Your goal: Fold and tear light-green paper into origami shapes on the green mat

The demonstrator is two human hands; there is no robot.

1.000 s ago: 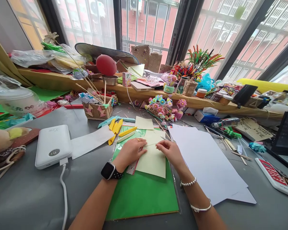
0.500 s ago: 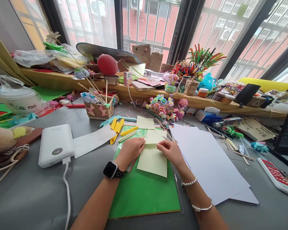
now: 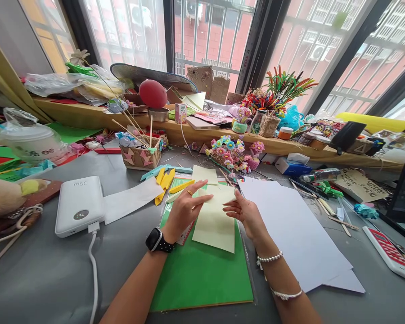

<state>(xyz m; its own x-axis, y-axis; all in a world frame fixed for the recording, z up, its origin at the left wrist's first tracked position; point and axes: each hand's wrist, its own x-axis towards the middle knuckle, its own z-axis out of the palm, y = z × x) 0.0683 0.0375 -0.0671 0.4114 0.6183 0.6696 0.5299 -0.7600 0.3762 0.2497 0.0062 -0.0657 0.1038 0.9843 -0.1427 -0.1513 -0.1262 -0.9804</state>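
Observation:
A pale yellow sheet of paper (image 3: 216, 220) lies on a green card pad (image 3: 202, 274) in front of me. My left hand (image 3: 185, 209), with a ring and a black smartwatch on the wrist, rests on the sheet's left edge with fingers stretched out toward the top. My right hand (image 3: 245, 211), with beaded bracelets on the wrist, is at the sheet's right edge, fingers apart and pointing left. Neither hand grips anything that I can see.
Large white sheets (image 3: 290, 229) lie to the right. A white power bank (image 3: 79, 204) with a cable sits at the left beside a white slip (image 3: 131, 202). Yellow paper strips (image 3: 165, 180), a cardboard box (image 3: 140, 157), paper flowers (image 3: 231, 150) and a cluttered window ledge (image 3: 205, 130) lie beyond.
Both hands were pinched together over the sheet's upper part; now the fingers have opened and spread, the left reaching forward along the top edge. The sheet's upper part now lies unfolded.

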